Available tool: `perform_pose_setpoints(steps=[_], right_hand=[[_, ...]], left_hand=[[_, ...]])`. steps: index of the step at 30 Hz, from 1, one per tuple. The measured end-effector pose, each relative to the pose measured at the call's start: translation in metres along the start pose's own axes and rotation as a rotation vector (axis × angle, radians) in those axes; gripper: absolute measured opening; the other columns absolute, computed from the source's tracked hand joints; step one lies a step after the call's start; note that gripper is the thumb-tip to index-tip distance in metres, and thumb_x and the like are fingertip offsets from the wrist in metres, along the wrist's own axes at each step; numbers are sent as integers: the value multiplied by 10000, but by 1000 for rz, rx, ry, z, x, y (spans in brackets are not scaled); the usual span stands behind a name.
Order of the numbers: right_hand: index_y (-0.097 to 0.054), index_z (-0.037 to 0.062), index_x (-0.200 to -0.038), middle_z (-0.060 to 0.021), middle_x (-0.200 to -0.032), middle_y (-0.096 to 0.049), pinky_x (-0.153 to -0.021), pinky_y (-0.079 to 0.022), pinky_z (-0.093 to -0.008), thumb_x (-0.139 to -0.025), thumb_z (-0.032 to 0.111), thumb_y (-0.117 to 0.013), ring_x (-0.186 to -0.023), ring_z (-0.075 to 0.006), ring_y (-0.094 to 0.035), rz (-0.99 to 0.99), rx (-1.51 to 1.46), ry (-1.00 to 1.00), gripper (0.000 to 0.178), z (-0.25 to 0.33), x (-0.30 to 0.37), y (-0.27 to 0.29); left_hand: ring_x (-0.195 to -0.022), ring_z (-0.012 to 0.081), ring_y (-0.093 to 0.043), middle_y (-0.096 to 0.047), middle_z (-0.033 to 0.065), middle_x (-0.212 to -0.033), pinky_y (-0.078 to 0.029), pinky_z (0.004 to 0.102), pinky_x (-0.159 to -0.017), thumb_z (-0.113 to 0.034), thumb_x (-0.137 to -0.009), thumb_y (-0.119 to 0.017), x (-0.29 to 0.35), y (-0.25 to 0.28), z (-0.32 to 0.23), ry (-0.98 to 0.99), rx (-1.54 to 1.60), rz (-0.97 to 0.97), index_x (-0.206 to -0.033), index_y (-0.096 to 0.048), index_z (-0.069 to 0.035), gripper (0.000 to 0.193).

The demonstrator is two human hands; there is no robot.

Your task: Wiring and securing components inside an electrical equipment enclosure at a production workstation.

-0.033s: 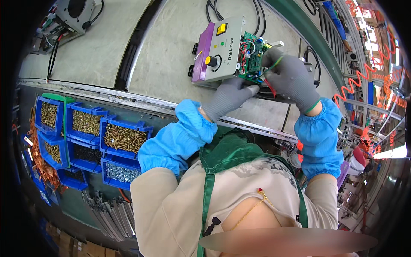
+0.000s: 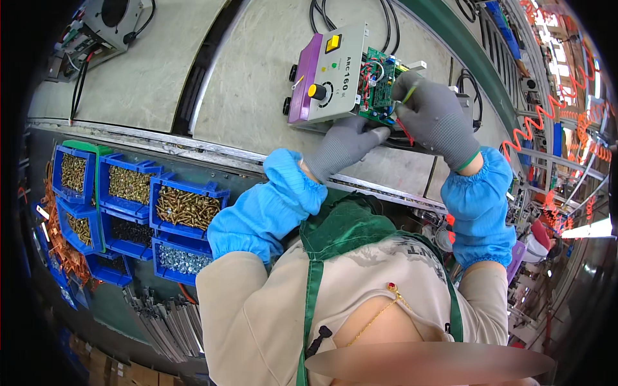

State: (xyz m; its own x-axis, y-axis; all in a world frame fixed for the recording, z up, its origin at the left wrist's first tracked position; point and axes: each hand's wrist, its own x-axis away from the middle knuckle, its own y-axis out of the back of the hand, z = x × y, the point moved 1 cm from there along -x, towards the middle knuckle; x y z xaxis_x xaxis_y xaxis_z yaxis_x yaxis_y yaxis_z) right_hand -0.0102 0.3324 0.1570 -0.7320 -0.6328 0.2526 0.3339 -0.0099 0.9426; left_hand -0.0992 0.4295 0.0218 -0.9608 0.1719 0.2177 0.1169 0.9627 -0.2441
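An uncovered welding machine (image 2: 336, 72) has a grey front panel with a yellow switch and a yellow-topped knob, plus a purple edge. Behind the panel a green circuit board (image 2: 381, 87) and thin coloured wires are exposed. My left hand (image 2: 347, 147), in a grey glove, grips the machine's near lower edge, its thumb lying toward the board; some fingers are partly hidden. On the board's right, my gloved right hand (image 2: 436, 116) is closed with a yellow-green wire (image 2: 410, 94) running out from its fingers. A red wire (image 2: 405, 131) hangs just below those fingertips.
Blue bins (image 2: 188, 207) of screws and small metal parts stand at the left, below the bench edge. Metal strips (image 2: 168, 325) lie beneath them. Another machine (image 2: 109, 32) sits far left. Black cables (image 2: 389, 26) lie behind the work, and red coiled hoses (image 2: 537, 119) hang at the right.
My right fingers have shifted slightly at the board, and the yellow-green wire shows less of its length. My left hand and the machine stay put.
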Motion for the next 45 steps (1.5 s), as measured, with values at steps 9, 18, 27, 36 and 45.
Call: perform_pose_setpoints(steps=[9,18,27,36,45], right_hand=[[-578,68,-918,-134,-752,-620,-609,-487,-365,-710,36,-612,-655,-275,-622,-51,21,45,213,-3,2,4],[-560,41,-874,-125,-705,-587,-584,-465,-363,-715,29,-606,-633,-249,-597,64,20,97,167,-12,-4,5],[-544,35,-863,-124,-691,-570,-570,-445,-349,-697,17,-616,-612,-238,-568,75,-41,66,182,-18,-1,9],[-541,23,-852,-139,-683,-561,-569,-446,-351,-691,9,-612,-601,-250,-559,80,-40,117,177,-21,-2,10],[-536,-6,-827,-94,-642,-549,-564,-452,-313,-709,-4,-590,-587,-163,-548,271,-194,-160,130,-33,-16,3]], left_hand=[[-1027,186,-574,-628,106,-1117,-442,324,-907,-277,-888,-614,1,1,-5,20,48,34,-1240,-554,-46,426],[-981,175,-567,-620,95,-1093,-453,324,-861,-284,-886,-618,1,-1,-14,72,18,60,-1259,-532,-49,449],[-952,172,-585,-634,92,-1071,-466,332,-846,-246,-878,-629,-14,-14,9,-193,131,-9,-1242,-539,-46,425],[-973,244,-613,-646,129,-1072,-474,372,-858,-340,-860,-632,-7,-11,-4,-35,-28,-40,-1189,-595,-66,429],[-740,197,-627,-651,97,-871,-507,346,-679,-335,-820,-688,-9,-21,-13,21,31,-148,-1102,-612,-50,408]])
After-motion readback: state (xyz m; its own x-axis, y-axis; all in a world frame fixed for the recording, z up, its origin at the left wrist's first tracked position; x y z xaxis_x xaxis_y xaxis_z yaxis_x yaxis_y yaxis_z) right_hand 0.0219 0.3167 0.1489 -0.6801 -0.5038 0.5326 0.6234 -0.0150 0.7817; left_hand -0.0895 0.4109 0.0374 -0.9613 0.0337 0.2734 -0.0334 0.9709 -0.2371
